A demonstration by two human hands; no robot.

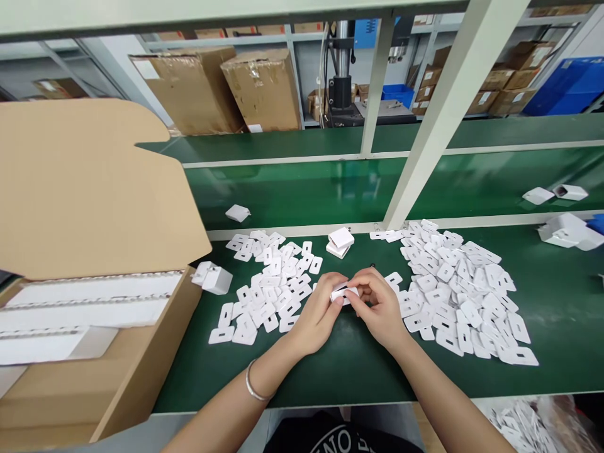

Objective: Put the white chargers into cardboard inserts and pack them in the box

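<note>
Between both hands, over the middle of the green table, is a small white plastic piece with a dark slot (pixel 345 293). My left hand (pixel 322 309) is closed on its left end. At its right end, my right hand (pixel 376 304) pinches it with thumb and fingers. The fingers hide part of the piece, and I cannot tell if it is one part or two. Left of my hands lies a loose pile of flat white slotted plates (pixel 271 292). A larger pile of similar plates (pixel 455 292) spreads to the right. Two stacked white square housings (pixel 340 241) sit just beyond my hands.
An open cardboard box (pixel 151 365) with white parts in rows stands at the left. Beside it is a white charger housing (pixel 217 279). A slanted white post (pixel 436 107) rises behind the table. More white housings (pixel 569 230) lie far right. A green conveyor belt (pixel 292 192) runs behind.
</note>
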